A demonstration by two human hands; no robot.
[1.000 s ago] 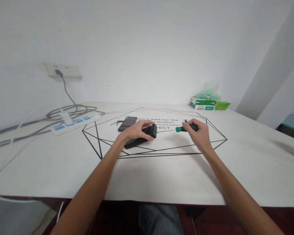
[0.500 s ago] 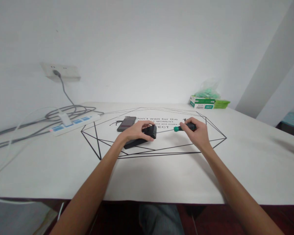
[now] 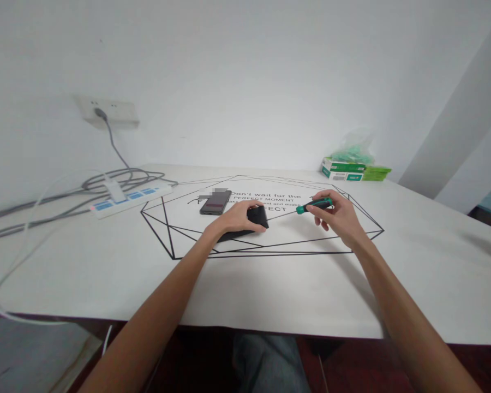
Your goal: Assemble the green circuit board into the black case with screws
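My left hand (image 3: pixel 239 217) is closed around a long black box-shaped object (image 3: pixel 258 217), which lies on the white table with its end facing right. The hand covers much of it, and I cannot make out its exact kind. In my right hand (image 3: pixel 340 215) is a screwdriver (image 3: pixel 317 205) with a green and black handle, pinched between thumb and fingers, the lower fingers hanging loose. Its thin shaft points left, and the tip reaches the right end of the black object. A smartphone (image 3: pixel 216 202) lies flat just behind my left hand.
On the left, a white power strip (image 3: pixel 133 201) with a plugged-in charger lies beside tangled grey cables (image 3: pixel 106 180). A wall socket (image 3: pixel 114 112) is above. Green and white boxes (image 3: pixel 343 169) with a plastic bag on top stand at the back right. The table's front edge runs below my forearms.
My right hand's grip on the screwdriver handle has loosened, with the lower fingers now spread and more of the handle showing. The left hand keeps its hold; the whole view has shifted slightly.
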